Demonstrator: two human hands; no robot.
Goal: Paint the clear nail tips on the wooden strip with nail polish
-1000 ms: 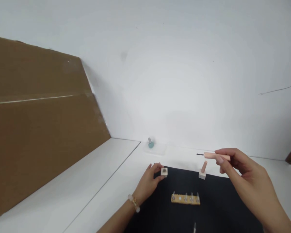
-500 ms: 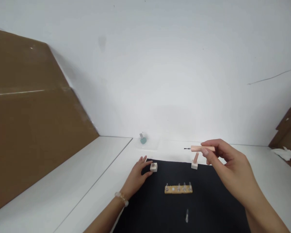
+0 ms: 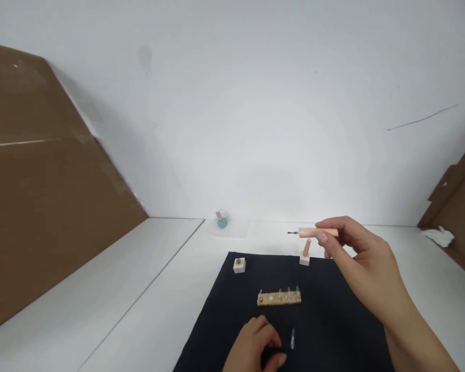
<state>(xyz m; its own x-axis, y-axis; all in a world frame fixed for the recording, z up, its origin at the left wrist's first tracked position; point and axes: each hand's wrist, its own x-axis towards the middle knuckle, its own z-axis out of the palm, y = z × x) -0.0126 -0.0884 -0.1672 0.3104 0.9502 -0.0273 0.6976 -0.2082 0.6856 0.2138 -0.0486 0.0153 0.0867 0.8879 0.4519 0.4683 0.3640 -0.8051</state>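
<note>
In my right hand (image 3: 356, 256) is a peach nail polish brush (image 3: 310, 233), held level between thumb and fingers with its dark bristles pointing left. My left hand (image 3: 256, 343) is low over the black mat (image 3: 333, 330), its fingers curved and thumb apart, with nothing in it. A clear false nail tip (image 3: 293, 339) lies just right of those fingers, not touched. Beyond it is a tan strip (image 3: 271, 298) bearing several clear nail tips on small stands. An uncapped white bottle (image 3: 239, 265) stands at the mat's far left corner.
A capped peach bottle (image 3: 305, 256) stands at the mat's far edge. Behind the mat, a teal bottle with a grey cap (image 3: 221, 220) is on a clear tray (image 3: 236, 230). Cardboard (image 3: 54, 196) is at left; white tissue (image 3: 439, 236) lies at right.
My left hand has left the uncapped white bottle and come nearer, beside the loose nail tip. My right hand still holds the brush up, and the view has shifted slightly.
</note>
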